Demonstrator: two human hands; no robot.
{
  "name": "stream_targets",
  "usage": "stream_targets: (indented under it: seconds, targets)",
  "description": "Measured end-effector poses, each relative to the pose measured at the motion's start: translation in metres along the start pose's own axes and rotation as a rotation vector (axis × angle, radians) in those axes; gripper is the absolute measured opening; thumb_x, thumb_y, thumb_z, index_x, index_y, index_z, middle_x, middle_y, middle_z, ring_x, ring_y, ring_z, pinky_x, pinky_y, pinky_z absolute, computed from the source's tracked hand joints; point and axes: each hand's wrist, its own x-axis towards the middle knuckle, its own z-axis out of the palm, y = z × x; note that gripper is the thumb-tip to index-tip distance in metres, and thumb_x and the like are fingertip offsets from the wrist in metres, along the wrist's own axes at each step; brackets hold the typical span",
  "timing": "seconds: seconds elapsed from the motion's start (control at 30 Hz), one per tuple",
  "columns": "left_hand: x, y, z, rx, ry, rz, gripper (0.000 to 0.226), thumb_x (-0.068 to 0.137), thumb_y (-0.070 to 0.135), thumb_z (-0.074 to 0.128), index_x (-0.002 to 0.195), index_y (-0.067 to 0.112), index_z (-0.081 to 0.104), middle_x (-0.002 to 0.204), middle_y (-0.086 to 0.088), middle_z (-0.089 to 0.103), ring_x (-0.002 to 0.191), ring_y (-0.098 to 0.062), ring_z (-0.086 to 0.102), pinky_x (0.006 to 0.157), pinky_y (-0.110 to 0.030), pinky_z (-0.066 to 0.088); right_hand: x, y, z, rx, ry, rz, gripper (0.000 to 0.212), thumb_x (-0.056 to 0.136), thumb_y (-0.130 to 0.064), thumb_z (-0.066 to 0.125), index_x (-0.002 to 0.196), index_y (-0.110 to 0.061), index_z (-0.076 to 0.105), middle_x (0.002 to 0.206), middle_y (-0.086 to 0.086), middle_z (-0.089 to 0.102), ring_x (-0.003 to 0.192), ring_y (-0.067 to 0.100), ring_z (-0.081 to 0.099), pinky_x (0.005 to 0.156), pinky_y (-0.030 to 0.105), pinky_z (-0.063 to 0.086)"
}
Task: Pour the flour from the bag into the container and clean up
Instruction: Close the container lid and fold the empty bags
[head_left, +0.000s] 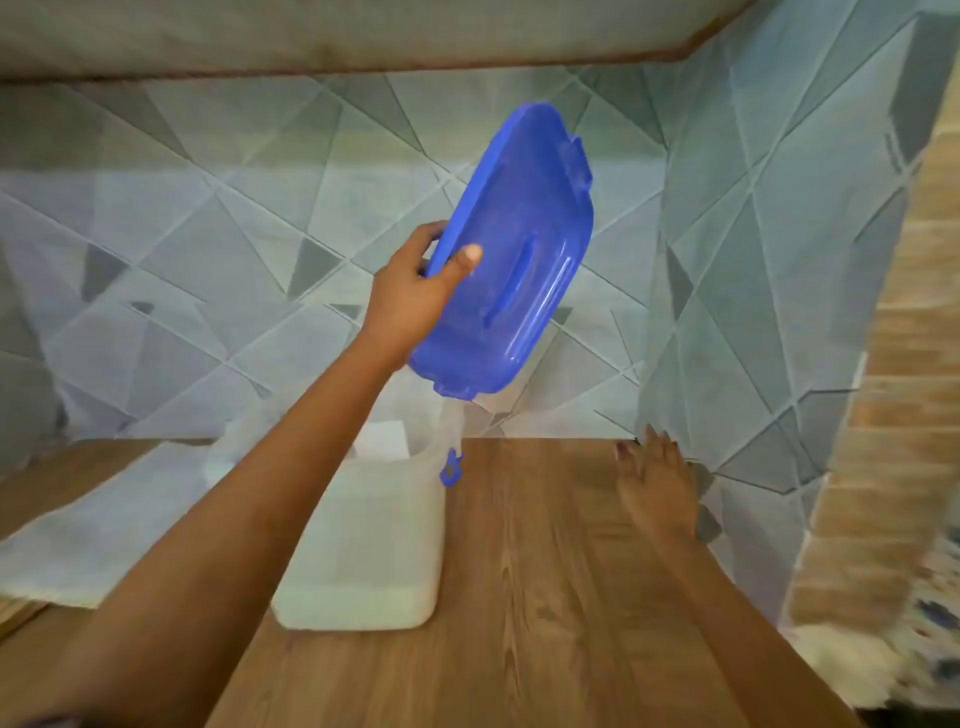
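Left hand (410, 296) pinches the blue lid (511, 249) up at 12 o'clock, clear of the container (363, 545), while right hand (657, 483) rests open, empty, on the counter (545, 571).

Container (363, 540): translucent white, rectangular, uncovered, upright on wooden surface (545, 571). Lid (511, 249): blue, tilted, held aloft above it.

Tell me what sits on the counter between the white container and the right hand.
Nothing: in the head view, only bare wooden counter lies between the white container and the right hand. The blue lid hangs above, in the left hand.
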Motion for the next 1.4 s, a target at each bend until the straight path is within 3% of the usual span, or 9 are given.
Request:
stream_targets:
  seconds: [0.13,0.23,0.37,0.63,0.77,0.83,1.07,1.3,1.4]
  targets:
    - [-0.009,-0.01,-0.061,0.433,-0.026,0.208,0.064,0.069,0.068,0.054,0.122,0.032,0.057,0.089,0.006,0.057,0.082,-0.011,0.052,0.074,-0.018,0.038,-0.008,-0.043,0.006,-0.141,-0.131,-0.182,0.062,0.097,-0.047,0.018,0.149,-0.018,0.004,0.159,0.008,0.003,0.147,0.024,0.003,0.121,0.042,0.004]
    - [-0.021,-0.053,-0.094,0.865,-0.146,0.393,0.087,0.064,0.089,0.032,0.128,0.033,0.053,0.093,-0.005,0.057,0.09,-0.024,0.058,0.082,-0.032,0.039,-0.022,-0.072,0.011,0.101,-0.146,-0.24,0.053,0.1,-0.036,0.027,0.148,-0.017,0.018,0.158,0.007,0.013,0.146,0.024,0.01,0.119,0.038,0.008]
    - [-0.039,-0.112,-0.126,1.149,-0.274,0.664,0.077,0.078,0.082,0.011,0.126,0.034,0.046,0.087,-0.006,0.057,0.078,-0.025,0.062,0.074,-0.037,0.046,-0.033,-0.112,0.028,0.563,-0.1,-0.115,0.052,0.1,-0.035,0.033,0.147,-0.016,0.023,0.154,0.004,0.027,0.142,0.023,0.026,0.115,0.032,0.016]
    - [-0.059,-0.171,-0.152,1.003,-0.38,0.681,0.071,0.08,0.081,0.018,0.13,0.037,0.044,0.093,-0.001,0.055,0.086,-0.015,0.054,0.078,-0.028,0.029,-0.041,-0.17,0.06,0.776,-0.122,0.018,0.047,0.1,-0.037,0.031,0.144,-0.022,0.03,0.152,0.001,0.033,0.137,0.023,0.035,0.111,0.032,0.026]
    - [-0.061,-0.179,-0.157,0.938,-0.393,0.691,0.07,0.081,0.08,0.019,0.129,0.038,0.047,0.094,0.0,0.054,0.089,-0.009,0.039,0.075,-0.025,0.016,-0.045,-0.191,0.071,0.839,-0.156,0.116,0.051,0.098,-0.042,0.034,0.145,-0.025,0.028,0.151,0.002,0.033,0.133,0.029,0.04,0.089,0.037,0.042]
    - [-0.059,-0.181,-0.158,0.922,-0.382,0.703,0.07,0.08,0.08,0.02,0.128,0.038,0.05,0.094,0.0,0.054,0.089,-0.008,0.038,0.075,-0.023,0.012,-0.046,-0.197,0.075,0.789,-0.172,0.146,0.052,0.098,-0.043,0.033,0.146,-0.025,0.026,0.151,0.004,0.033,0.133,0.031,0.04,0.094,0.042,0.043]
    - [-0.065,-0.196,-0.166,0.849,-0.295,0.653,0.072,0.08,0.08,0.021,0.125,0.034,0.055,0.096,0.0,0.056,0.092,-0.009,0.04,0.083,-0.039,0.041,-0.042,-0.21,0.084,0.705,-0.135,0.096,0.049,0.097,-0.034,0.042,0.141,-0.015,0.036,0.145,0.008,0.042,0.129,0.027,0.043,0.104,0.035,0.035]
    - [-0.071,-0.195,-0.166,0.857,-0.338,0.663,0.071,0.084,0.076,0.02,0.131,0.034,0.051,0.102,-0.001,0.055,0.094,-0.009,0.038,0.086,-0.032,0.033,-0.03,-0.194,0.095,0.833,-0.22,0.237,0.044,0.097,-0.029,0.04,0.138,-0.013,0.04,0.137,0.011,0.049,0.115,0.029,0.051,0.075,0.031,0.039]
    - [-0.073,-0.195,-0.165,0.858,-0.33,0.643,0.067,0.086,0.074,0.021,0.13,0.034,0.052,0.101,0.0,0.055,0.093,-0.009,0.04,0.083,-0.027,0.024,-0.02,-0.197,0.092,0.842,-0.291,0.355,0.045,0.098,-0.03,0.037,0.135,-0.007,0.043,0.137,0.016,0.048,0.111,0.033,0.05,0.076,0.035,0.038]
